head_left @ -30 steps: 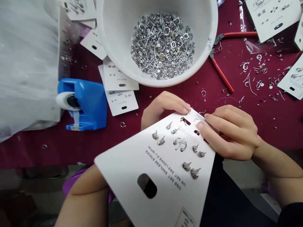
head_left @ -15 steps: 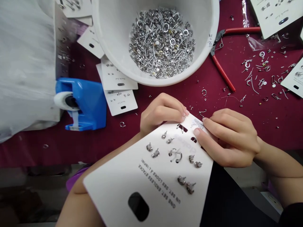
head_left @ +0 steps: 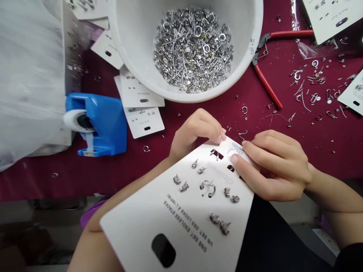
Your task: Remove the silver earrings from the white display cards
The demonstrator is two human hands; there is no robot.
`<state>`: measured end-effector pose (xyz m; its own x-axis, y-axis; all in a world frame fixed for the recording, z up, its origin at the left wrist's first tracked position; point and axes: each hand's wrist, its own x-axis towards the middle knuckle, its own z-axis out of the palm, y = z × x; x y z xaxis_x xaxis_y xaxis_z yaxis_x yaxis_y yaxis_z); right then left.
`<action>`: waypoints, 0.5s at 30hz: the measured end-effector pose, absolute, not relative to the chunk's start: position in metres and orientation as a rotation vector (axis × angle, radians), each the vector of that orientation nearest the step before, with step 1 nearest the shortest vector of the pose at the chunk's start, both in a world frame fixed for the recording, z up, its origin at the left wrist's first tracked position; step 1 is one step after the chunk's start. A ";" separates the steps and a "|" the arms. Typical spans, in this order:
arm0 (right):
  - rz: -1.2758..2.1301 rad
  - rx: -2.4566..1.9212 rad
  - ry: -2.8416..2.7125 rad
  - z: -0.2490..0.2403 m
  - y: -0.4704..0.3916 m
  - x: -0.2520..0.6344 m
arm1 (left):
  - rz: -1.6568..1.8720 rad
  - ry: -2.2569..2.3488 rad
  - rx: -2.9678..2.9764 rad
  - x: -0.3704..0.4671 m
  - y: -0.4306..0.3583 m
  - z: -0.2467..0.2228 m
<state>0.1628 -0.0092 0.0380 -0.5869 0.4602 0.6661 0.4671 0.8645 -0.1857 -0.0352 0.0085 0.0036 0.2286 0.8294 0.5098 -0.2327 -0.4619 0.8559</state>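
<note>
A large white earring card with several silver earrings and an oval hole lies tilted at the lower middle, back side up. My left hand pinches its far left corner, fingertips on the edge by a small metal piece. On the far right edge my right hand grips the card, thumb on top beside a small dark slot and fingers at the printed label. Backings sit on several earring posts. A white tub of loose silver earrings and metal bits stands beyond both hands.
A blue tape dispenser stands at left beside a plastic-covered box. Small earring cards lie by the tub. Red-handled pliers and scattered metal pieces are on the right, with more cards.
My left hand's fingers have curled a little more at the card's corner, and its wrist has shifted slightly right. The card has tipped slightly. My right hand keeps its hold.
</note>
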 end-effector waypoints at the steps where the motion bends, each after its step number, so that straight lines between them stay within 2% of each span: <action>1: -0.002 -0.657 -2.275 0.038 -0.009 0.163 | 1.387 0.567 1.555 -0.036 0.009 0.003; 12: 0.007 -0.651 -2.285 0.039 -0.007 0.163 | 1.328 0.597 1.532 -0.034 0.007 0.001; 15: 0.102 -0.708 -2.220 0.038 -0.003 0.168 | 1.318 0.832 1.541 -0.033 0.005 0.002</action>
